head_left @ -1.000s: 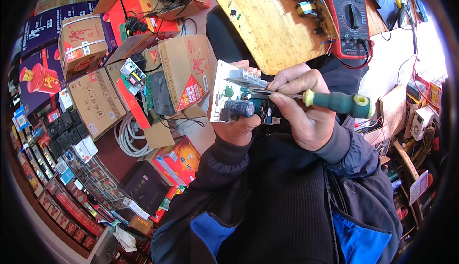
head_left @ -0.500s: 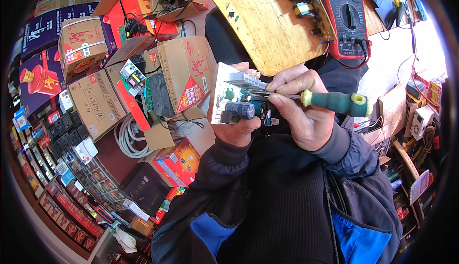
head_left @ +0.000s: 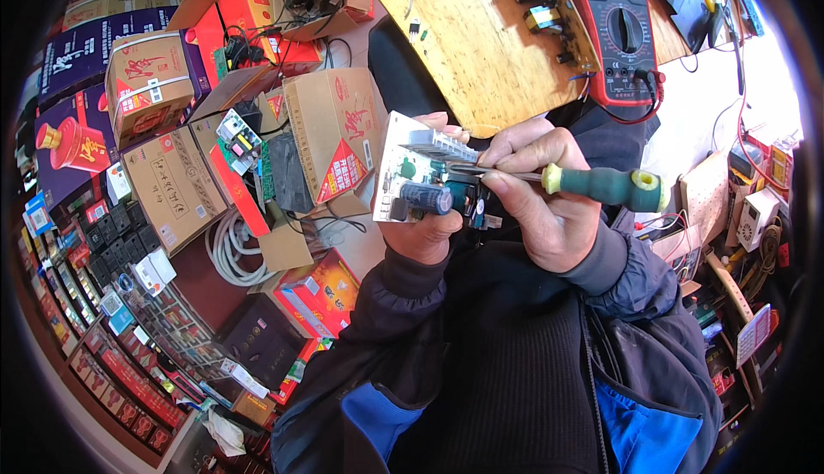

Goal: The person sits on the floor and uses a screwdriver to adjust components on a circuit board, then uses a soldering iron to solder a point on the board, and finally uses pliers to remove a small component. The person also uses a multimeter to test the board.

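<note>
A white circuit board (head_left: pixel 388 163) is tilted on edge in my left hand (head_left: pixel 427 238), whose fingers wrap around its lower and upper edges. On the board stand a finned metal heatsink (head_left: pixel 434 144), a dark blue cylindrical capacitor (head_left: pixel 427 199) and a dark component beside it. My right hand (head_left: pixel 554 208) pinches the metal shaft of a screwdriver (head_left: pixel 605 187) with a green and yellow handle. The shaft points left, in among the parts beside the heatsink. Its very tip is hard to make out there.
A wooden table (head_left: pixel 481 54) lies ahead, bearing loose electronic parts and a red multimeter (head_left: pixel 622 36) with leads plugged in. To the left, cardboard boxes (head_left: pixel 333 131) hold boards and cables. A coil of white cable (head_left: pixel 236 251) lies beside them. Tools and devices crowd the right side.
The circuit board has tilted very slightly in my left hand. My right hand and the screwdriver have hardly moved.
</note>
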A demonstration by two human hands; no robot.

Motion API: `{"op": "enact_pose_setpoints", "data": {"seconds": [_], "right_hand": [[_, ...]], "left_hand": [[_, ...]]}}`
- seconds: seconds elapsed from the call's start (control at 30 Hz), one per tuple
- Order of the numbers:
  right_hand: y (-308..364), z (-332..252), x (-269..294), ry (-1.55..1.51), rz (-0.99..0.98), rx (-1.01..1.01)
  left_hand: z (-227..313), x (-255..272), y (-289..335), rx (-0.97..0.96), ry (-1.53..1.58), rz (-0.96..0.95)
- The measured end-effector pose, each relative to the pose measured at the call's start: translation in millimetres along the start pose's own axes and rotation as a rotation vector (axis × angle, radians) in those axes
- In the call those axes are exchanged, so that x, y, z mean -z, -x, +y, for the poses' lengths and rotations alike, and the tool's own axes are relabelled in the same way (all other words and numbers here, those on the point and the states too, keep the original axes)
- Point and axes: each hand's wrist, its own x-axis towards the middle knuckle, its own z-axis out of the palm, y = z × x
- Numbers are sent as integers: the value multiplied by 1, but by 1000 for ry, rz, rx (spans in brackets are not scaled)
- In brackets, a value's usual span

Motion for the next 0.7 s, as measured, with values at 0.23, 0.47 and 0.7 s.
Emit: {"op": "enact_pose_setpoints", "data": {"seconds": [0.23, 0.47, 0.7], "right_hand": [[0, -2, 1, -19, -3, -17], [1, -1, -1, -52, 4, -26], [0, 0, 0, -18, 0, -4]], "left_hand": [[-1, 0, 0, 2, 16, 1], [1, -1, -1, -5, 24, 1], [1, -1, -1, -2, 32, -1]]}}
